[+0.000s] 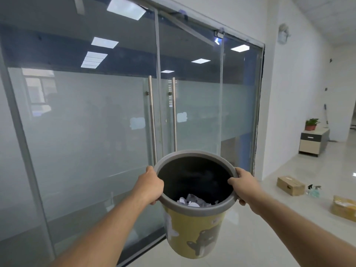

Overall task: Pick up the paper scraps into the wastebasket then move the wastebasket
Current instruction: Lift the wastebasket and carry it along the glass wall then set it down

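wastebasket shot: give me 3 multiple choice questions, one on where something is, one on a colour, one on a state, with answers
1. Where are the paper scraps?
A. scattered on the floor
B. at the bottom of the wastebasket
C. on the cabinet

2. What colour is the wastebasket's rim?
A. grey
B. red
C. white

3. How is the wastebasket being held?
A. standing on the floor, untouched
B. hanging from one hand
C. lifted off the floor, with the left hand and right hand each in a grip on opposite sides of the rim

Answers:
1. B, white scraps show inside against the dark interior.
2. A, a grey band tops the yellow body.
3. C, both hands clasp the rim and floor shows beneath the base.
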Demonstrator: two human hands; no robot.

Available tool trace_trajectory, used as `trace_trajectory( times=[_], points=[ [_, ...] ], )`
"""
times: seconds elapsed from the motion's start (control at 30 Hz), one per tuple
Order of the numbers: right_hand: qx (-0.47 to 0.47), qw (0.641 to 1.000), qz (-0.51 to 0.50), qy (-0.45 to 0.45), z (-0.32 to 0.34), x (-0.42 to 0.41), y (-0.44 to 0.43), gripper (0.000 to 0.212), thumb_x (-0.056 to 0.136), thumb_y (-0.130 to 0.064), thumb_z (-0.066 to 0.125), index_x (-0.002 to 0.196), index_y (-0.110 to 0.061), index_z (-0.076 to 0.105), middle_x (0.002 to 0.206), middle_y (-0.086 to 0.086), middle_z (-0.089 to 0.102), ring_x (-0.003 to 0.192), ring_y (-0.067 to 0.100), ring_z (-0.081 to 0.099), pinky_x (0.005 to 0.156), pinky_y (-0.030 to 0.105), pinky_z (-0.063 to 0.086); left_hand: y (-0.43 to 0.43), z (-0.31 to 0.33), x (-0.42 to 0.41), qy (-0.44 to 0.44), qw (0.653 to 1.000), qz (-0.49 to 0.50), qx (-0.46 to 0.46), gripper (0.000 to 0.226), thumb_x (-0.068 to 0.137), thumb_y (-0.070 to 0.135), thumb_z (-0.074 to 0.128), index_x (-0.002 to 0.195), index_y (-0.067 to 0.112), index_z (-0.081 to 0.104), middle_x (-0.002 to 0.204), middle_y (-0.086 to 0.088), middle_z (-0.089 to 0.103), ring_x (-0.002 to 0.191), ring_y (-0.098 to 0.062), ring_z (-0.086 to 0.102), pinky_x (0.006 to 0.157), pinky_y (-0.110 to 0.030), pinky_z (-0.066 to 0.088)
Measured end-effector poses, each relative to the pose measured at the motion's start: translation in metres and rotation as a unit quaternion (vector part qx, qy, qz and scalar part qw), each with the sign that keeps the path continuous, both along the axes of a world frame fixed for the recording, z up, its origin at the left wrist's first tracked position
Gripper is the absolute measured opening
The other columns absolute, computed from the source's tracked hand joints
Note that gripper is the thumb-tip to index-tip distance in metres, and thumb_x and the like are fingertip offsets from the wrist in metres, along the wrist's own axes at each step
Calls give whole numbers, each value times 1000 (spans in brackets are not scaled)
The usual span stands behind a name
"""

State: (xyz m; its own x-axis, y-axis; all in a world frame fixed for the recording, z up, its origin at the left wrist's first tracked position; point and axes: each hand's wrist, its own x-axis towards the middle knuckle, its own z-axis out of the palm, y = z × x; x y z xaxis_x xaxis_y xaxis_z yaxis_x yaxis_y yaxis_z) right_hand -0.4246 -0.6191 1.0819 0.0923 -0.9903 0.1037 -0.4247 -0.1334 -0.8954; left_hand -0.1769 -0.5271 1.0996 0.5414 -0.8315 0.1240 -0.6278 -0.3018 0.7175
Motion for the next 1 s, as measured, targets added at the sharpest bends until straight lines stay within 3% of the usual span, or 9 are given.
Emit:
trace_trajectory(
  times=[0.13, 0.47, 0.67, 0.93, 1.0],
  points=[
    [7, 1000, -6, 7, -10, 14, -49, 32, 86, -9, 46, 113, -22, 57, 87, 18, 66, 60, 27, 55, 39, 25, 42, -52, -14, 16, 18, 1000, -8, 5, 32, 93, 10, 44, 124, 19, 41, 94, -13, 61, 66, -23, 63, 45, -27, 54],
    [3, 999, -39, 29, -7, 76, -165, 35, 87, -9, 46, 118, -21, 55, 88, 18, 67, 58, 27, 58, 40, 27, 45, -185, -12, 83, -9, 999, -43, -4, 31, 94, 10, 41, 124, 15, 42, 90, -11, 60, 60, -20, 63, 37, -21, 43],
    [2, 998, -51, 28, -11, 94, -227, 36, 89, -9, 47, 122, -21, 54, 89, 16, 67, 61, 26, 60, 39, 25, 45, -263, -18, 104, -15, 998, -57, 9, 28, 95, 17, 49, 122, 20, 43, 89, -10, 63, 67, -23, 70, 48, -29, 60],
    [8, 998, -57, 34, -31, 83, -334, 38, 87, -9, 47, 122, -21, 54, 88, 15, 67, 59, 26, 60, 37, 24, 44, -366, -33, 88, -28, 998, -45, 17, 30, 94, 14, 49, 123, 20, 42, 88, -10, 62, 69, -23, 69, 55, -34, 62],
    [7, 998, -57, 35, -35, 75, -363, 40, 84, -10, 47, 122, -21, 55, 87, 15, 67, 57, 28, 61, 37, 26, 46, -391, -36, 79, -27, 999, -37, 21, 32, 94, 13, 47, 124, 20, 41, 89, -10, 61, 69, -25, 68, 50, -33, 61]
  ],
)
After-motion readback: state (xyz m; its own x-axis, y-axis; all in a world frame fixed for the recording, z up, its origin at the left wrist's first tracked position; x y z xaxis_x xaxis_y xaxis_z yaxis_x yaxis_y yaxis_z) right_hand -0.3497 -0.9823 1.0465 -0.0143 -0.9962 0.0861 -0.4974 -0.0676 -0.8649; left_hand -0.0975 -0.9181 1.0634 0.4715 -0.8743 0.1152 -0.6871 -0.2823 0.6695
